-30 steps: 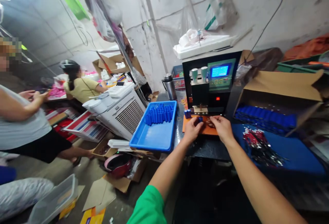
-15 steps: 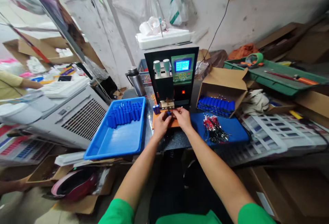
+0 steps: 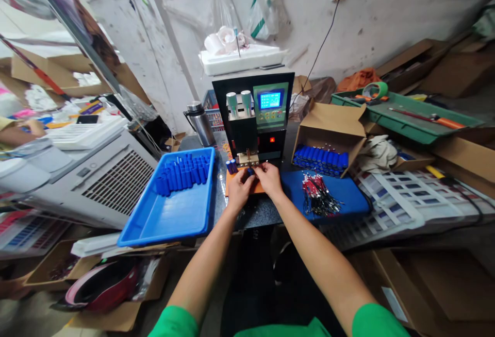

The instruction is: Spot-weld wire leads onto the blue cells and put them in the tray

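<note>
My left hand (image 3: pixel 240 187) is closed on a blue cylindrical battery cell (image 3: pixel 250 171), mostly hidden by the fingers, at the front of a black spot-welding machine (image 3: pixel 281 144). Close beside it, my right hand (image 3: pixel 270 178) pinches at the cell's far end, just below the metal electrodes (image 3: pixel 248 155). What its fingertips hold is too small to make out. Both hands rest over an orange platform (image 3: pixel 232 186). Two more blue cells (image 3: pixel 231 166) stand upright on the platform's left. Right of my hands, a bundle of red and black wire leads (image 3: pixel 320 195) lies on a blue pad (image 3: pixel 350 192).
A blue tray (image 3: pixel 170 221) with many blue cells stands left. An open cardboard box (image 3: pixel 334 120) of cells with leads is on the right, near a green tray (image 3: pixel 425 120). A steel thermos (image 3: pixel 200 123) stands behind. Another person's arm (image 3: pixel 23 133) shows at far left.
The view has shifted slightly, moving the scene a little left. My hands stay together at the electrodes with almost the same grip. The other person's hand at far left has moved.
</note>
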{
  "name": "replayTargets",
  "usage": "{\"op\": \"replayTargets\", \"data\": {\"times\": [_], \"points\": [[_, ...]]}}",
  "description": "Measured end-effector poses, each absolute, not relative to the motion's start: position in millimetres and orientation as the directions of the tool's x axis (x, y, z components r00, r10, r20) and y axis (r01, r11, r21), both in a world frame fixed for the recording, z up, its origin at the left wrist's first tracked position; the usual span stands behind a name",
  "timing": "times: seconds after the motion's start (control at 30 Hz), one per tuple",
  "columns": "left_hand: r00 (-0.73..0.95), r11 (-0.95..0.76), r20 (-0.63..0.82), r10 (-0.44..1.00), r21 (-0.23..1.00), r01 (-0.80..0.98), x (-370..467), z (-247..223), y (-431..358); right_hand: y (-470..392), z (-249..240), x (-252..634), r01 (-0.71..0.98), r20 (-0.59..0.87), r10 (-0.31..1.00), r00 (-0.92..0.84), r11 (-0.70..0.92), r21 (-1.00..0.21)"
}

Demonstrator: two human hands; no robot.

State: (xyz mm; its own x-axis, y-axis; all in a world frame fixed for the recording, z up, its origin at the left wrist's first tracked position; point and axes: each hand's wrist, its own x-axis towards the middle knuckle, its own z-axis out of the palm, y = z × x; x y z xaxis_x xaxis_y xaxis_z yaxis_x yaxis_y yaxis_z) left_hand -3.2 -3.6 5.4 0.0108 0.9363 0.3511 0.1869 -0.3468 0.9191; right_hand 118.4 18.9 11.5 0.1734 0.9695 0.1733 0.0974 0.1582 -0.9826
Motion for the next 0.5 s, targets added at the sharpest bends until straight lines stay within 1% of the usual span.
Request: {"op": "replayTargets", "data": {"times": [0.2, 0.5], "points": [[0.015, -0.339, 0.345, 0.939, 0.914, 0.220, -3.9, 4.0, -2.2, 21.0, 10.0, 116.8, 0.119, 0.189, 0.966, 0.175, 0.170, -0.978], [0.019, -0.350, 0.354, 0.935, 0.911, 0.220, -3.8, 3.5, -1.3, 20.5, 10.9, 117.5, 0.121, 0.199, 0.966, 0.164, 0.181, -0.976]]}}
